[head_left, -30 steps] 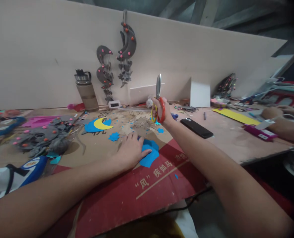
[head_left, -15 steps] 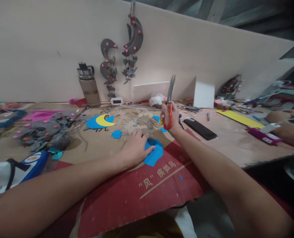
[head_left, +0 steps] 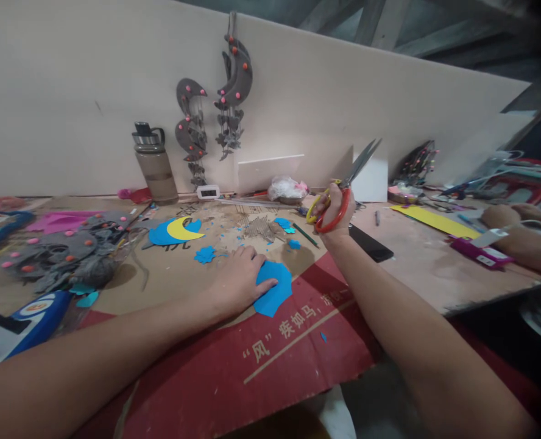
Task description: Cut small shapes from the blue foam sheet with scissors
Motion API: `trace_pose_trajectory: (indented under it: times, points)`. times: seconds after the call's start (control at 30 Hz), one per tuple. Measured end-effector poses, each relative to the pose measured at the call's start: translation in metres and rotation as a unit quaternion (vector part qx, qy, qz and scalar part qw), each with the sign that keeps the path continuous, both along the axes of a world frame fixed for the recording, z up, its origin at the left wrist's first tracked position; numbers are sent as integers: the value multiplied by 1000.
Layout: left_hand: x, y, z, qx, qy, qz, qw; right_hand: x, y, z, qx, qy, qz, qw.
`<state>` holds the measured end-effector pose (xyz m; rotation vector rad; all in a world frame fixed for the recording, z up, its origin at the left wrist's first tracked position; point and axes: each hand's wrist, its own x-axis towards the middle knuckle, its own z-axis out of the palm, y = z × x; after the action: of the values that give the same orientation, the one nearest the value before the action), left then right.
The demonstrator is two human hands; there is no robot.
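Note:
My left hand (head_left: 243,277) lies flat with fingers spread on the cardboard, its thumb over the edge of a blue felt piece (head_left: 275,294). Raised above the table, my right hand (head_left: 334,210) is wrapped round the red and yellow handles of scissors (head_left: 360,163), whose blades point up and to the right. Beyond my left hand are a blue flower-like cutout (head_left: 205,254) and a yellow crescent (head_left: 183,229) on blue felt. A green pencil (head_left: 306,235) lies between small blue pieces, left of my right wrist.
A black phone (head_left: 371,245) is partly behind my right hand. A bottle (head_left: 157,174) stands at the back left, near hanging grey moon ornaments (head_left: 240,76). Grey felt pieces (head_left: 64,250) lie left. At the right, another person's arms (head_left: 521,238) rest beside a purple object (head_left: 480,252).
My right hand has moved right with the scissors, which now tilt right and show slightly parted blades. The green pencil has come into view. The blue felt under my left thumb looks flatter.

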<state>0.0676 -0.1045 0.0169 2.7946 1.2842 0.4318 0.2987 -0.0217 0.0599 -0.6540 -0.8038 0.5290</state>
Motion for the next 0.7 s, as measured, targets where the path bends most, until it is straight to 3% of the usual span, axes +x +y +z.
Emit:
trace_pose_trajectory:
  times: [0.2, 0.4, 0.6, 0.7]
  points:
    - [-3, 11, -6, -30, -39, -51, 997, 6, 1, 1, -4, 43, 1, 999]
    - [3, 12, 11, -73, -35, -37, 996, 9, 0, 7, 10, 78, 29, 996]
    - [45, 46, 17, -10, -32, -132, 991, 3, 8, -1, -32, 100, 36, 994]
    - [72, 69, 10, 24, -10, -122, 992, 0, 9, -5, -44, 94, 32, 994]
